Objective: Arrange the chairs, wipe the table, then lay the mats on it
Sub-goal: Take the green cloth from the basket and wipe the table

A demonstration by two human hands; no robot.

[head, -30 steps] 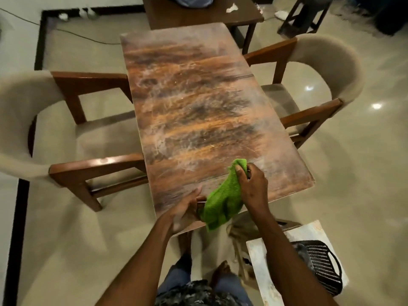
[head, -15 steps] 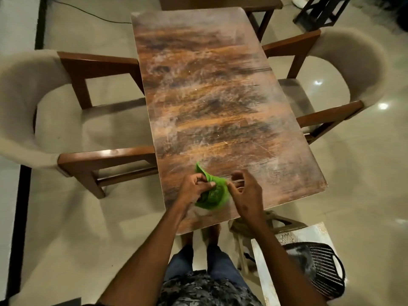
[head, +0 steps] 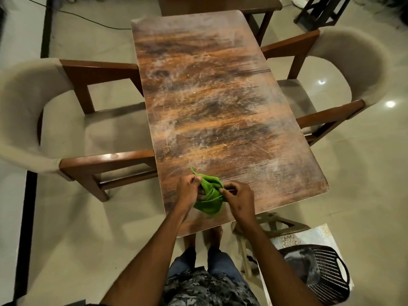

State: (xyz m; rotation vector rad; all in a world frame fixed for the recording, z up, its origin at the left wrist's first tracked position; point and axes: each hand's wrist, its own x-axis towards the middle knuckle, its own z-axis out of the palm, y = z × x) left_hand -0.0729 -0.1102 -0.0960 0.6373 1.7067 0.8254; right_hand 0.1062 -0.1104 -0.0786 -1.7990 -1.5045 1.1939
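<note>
A second ago only the right hand (head: 239,198) gripped the green cloth (head: 209,198); now the left hand (head: 187,191) pinches it too, fingers bunching it above the counter (head: 209,96) for wiping.

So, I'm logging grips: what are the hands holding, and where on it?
Both hold the green cloth: left hand pinches its upper left edge, right hand its right edge.

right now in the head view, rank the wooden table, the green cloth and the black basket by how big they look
1. wooden table, by far the largest.
2. black basket, partly cut off and nearer the camera, so its rank is less sure.
3. green cloth, bunched between both hands.
</note>
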